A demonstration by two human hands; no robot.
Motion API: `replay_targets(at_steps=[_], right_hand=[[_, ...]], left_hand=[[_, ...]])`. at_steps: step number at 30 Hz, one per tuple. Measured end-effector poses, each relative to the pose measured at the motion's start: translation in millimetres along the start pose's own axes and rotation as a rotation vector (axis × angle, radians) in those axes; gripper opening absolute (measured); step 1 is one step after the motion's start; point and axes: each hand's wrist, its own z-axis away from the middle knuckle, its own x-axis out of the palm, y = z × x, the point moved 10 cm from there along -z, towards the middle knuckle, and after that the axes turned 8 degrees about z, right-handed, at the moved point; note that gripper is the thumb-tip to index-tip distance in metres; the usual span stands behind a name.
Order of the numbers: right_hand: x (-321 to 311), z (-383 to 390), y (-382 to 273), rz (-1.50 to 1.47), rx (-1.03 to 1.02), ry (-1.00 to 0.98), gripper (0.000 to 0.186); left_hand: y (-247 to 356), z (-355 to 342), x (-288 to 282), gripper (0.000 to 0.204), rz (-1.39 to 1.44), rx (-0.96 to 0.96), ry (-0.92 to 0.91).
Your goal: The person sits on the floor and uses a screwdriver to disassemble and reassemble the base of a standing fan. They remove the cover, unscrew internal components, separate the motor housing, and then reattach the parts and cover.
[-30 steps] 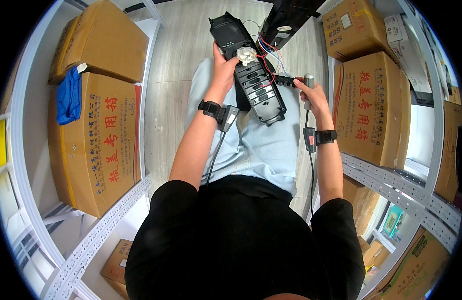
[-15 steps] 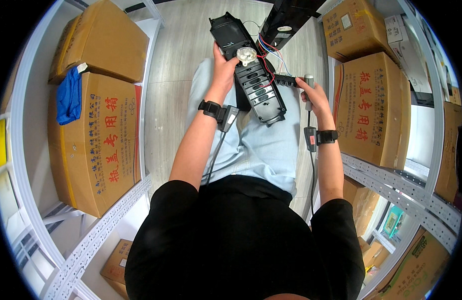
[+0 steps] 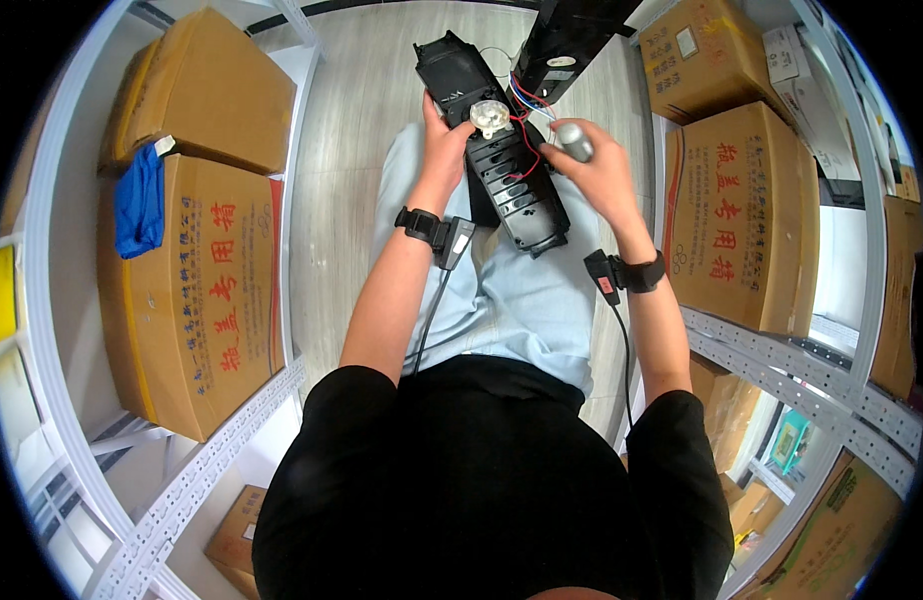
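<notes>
Betw. box shelves, black slotted housing [image 3: 502, 150] w/ red/blue wires: left hand [image 3: 444, 150] clamped on it, right hand [image 3: 597, 170] grip round grey cylinder [image 3: 574, 140].

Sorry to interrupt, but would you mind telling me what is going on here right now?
A person sits between white shelves stacked with cardboard boxes, with a long black plastic device lying across their lap. The left hand steadies its side, beside a whitish round part set in the device. The right hand holds a small grey cylindrical piece, close to red and blue wires running from the housing. A blue cloth hangs on a box to the left.
</notes>
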Motion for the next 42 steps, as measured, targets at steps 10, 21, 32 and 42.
replay_targets(at_steps=[10,21,32,42], right_hand=[[72.5,-46.3,-43.3,0.185,-0.150,-0.185,0.046],[20.4,-40.4,-18.2,-0.044,-0.156,-0.130,0.055],[39.3,-0.3,32.3,0.216,-0.178,-0.414,0.052],[44.4,8.4,43.1,0.217,-0.183,-0.357,0.045]], left_hand=[[3.1,2.4,0.3,0.092,-0.006,-0.003,-0.007],[2.1,3.1,3.1,0.092,0.020,-0.012,-0.038],[-1.3,0.6,-1.5,0.089,-0.010,-0.001,0.008],[0.6,0.8,0.5,0.088,-0.011,0.015,-0.004]])
